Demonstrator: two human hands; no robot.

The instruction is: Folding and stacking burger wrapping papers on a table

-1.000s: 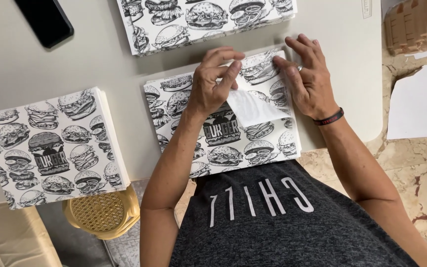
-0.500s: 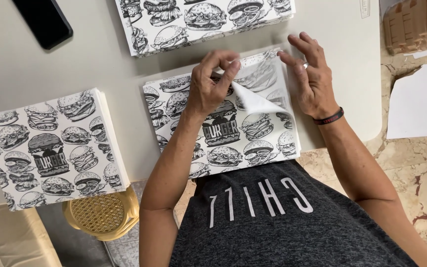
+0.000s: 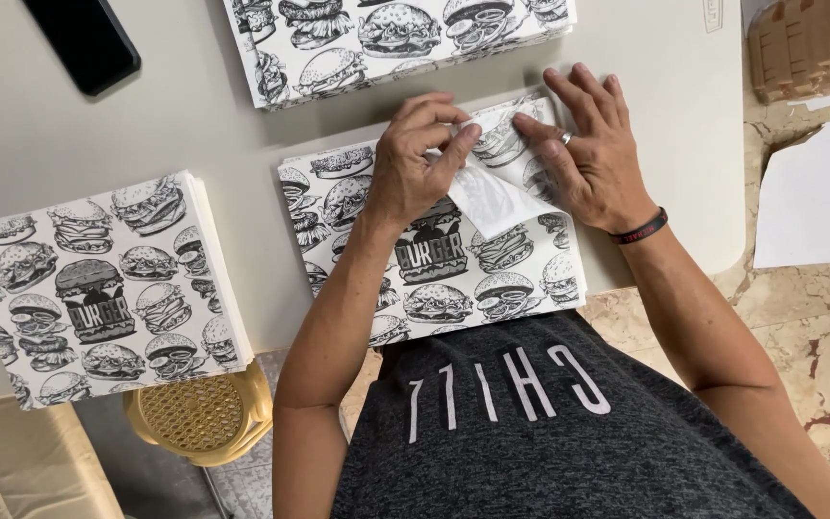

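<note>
A stack of square paper sheets (image 3: 453,288) printed with black-and-white burger drawings lies on the pale table (image 3: 194,125) in front of me. My left hand (image 3: 415,163) pinches the far right corner of the top sheet between thumb and fingers. That corner is peeled back, so its plain white underside (image 3: 492,197) shows. My right hand (image 3: 598,159), with a ring and a dark wristband, rests flat on the stack's far right part. Its fingers are spread and its index finger touches the lifted corner.
A second stack of the same sheets (image 3: 98,288) lies at the left, a third (image 3: 386,29) at the far edge. A black phone (image 3: 84,38) sits far left. A woven yellow stool (image 3: 199,413) stands under the table. White paper (image 3: 818,192) and cardboard (image 3: 809,43) lie at the right.
The top sheet's corner has been peeled further back, showing more white underside. My right index finger has slid in toward my left thumb at that corner.
</note>
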